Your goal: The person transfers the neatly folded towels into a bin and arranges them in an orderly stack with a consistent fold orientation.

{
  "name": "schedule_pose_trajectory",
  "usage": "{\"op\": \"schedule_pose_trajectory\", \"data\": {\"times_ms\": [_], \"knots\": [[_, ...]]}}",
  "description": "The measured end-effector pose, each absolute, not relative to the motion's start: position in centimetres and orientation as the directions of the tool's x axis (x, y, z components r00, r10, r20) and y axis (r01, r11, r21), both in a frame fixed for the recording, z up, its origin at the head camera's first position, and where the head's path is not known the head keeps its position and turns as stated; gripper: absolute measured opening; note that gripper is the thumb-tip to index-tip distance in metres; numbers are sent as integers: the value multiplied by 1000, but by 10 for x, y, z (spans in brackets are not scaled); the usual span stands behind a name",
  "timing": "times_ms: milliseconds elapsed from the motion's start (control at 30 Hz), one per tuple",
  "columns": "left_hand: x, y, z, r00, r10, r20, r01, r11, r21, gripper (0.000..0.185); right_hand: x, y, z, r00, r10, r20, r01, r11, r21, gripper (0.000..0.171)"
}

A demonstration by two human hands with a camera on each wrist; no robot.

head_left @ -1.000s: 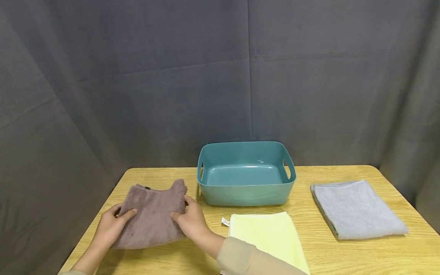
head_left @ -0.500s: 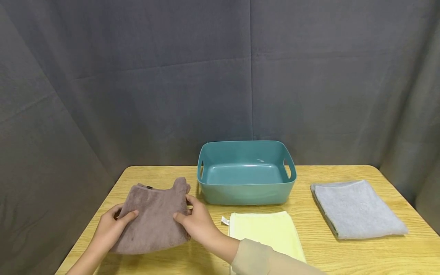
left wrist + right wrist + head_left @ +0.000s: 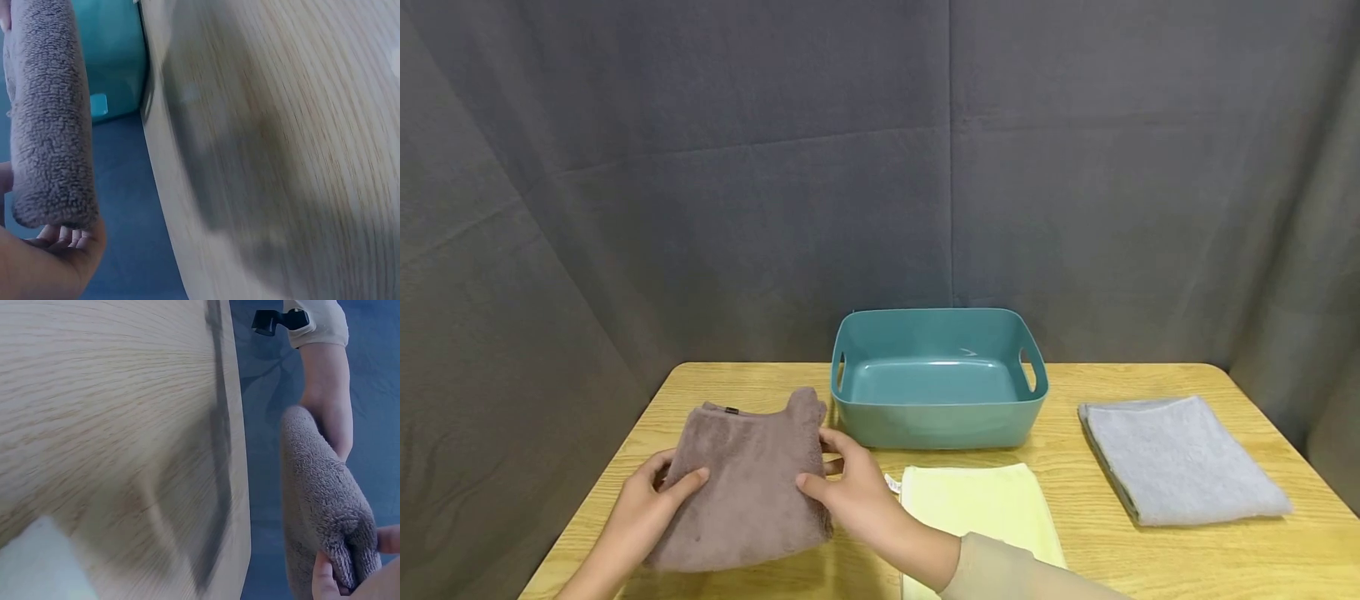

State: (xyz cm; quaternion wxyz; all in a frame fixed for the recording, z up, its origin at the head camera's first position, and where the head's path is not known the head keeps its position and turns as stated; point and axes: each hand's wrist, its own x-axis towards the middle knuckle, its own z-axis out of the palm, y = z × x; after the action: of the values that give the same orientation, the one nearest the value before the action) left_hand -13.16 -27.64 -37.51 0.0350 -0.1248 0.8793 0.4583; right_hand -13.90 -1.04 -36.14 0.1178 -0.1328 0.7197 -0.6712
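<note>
Between both hands, raised over the left part of the table, is a folded brown towel [image 3: 748, 487] with a small dark tag on its top edge. My left hand [image 3: 647, 508] grips its left side, thumb on the front face and fingers behind. On the opposite side my right hand [image 3: 868, 500] pinches the edge, thumb in front. A thick rounded fold of the towel [image 3: 53, 112] fills the left of the left wrist view, apart from the tabletop. In the right wrist view the right fingers hold a bunched part of the towel [image 3: 337, 512].
A teal basin [image 3: 940, 425] with handle holes stands at the table's back middle. In front of it lies a folded yellow towel [image 3: 985, 508] with a white label, partly under the right forearm. A folded grey-blue towel [image 3: 1183, 458] lies at right. Grey curtains surround the wooden table [image 3: 1120, 567].
The brown towel has shifted slightly right and toward me, its right edge moving with the right hand. Both hands keep their hold. The basin and other towels have stayed put.
</note>
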Motion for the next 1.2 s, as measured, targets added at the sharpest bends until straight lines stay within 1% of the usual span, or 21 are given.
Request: {"op": "schedule_pose_trajectory", "data": {"times_ms": [300, 633, 767, 933, 1200], "knots": [[-124, -259, -371, -971, -160, -176, -234, 506, 830, 73, -131, 9, -363, -939, -343, 9, -30, 57, -998, 61], [-119, -236, -369, -980, -123, -159, -196, 416, 888, 66, -125, 34, -364, -949, -316, 14, -38, 72, -997, 60], [-119, -228, -367, -985, -98, -144, -172, 421, 891, 63, -124, 43, -364, -953, -302, 8, -30, 68, -997, 61], [-115, -219, -364, -988, -77, -131, -151, 395, 906, 59, -124, 53, -365, -960, -281, -4, -17, 71, -997, 60], [-113, -203, -361, -990, -32, -139, -142, 358, 923, 61, -119, 70, -361, -969, -245, -39, 11, 113, -994, 61]]}}
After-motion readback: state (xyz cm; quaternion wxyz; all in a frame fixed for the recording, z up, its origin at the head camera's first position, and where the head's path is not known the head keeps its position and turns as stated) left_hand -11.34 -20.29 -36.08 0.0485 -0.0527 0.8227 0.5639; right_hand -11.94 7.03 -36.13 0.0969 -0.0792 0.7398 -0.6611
